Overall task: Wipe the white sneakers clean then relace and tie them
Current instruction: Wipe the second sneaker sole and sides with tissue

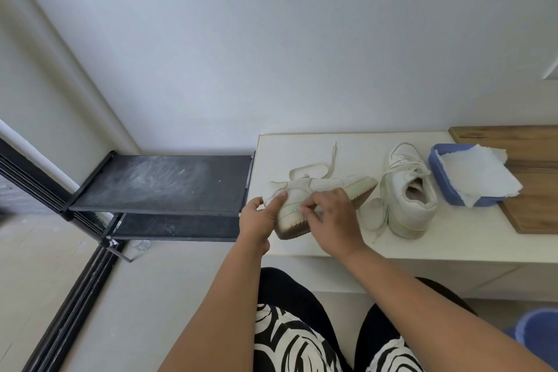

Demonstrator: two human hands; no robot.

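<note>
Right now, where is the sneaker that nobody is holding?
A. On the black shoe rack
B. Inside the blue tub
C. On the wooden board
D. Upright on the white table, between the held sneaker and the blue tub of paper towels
D: the second sneaker stands upright on the white table, with the blue tub to its right and the held sneaker to its left.
</note>
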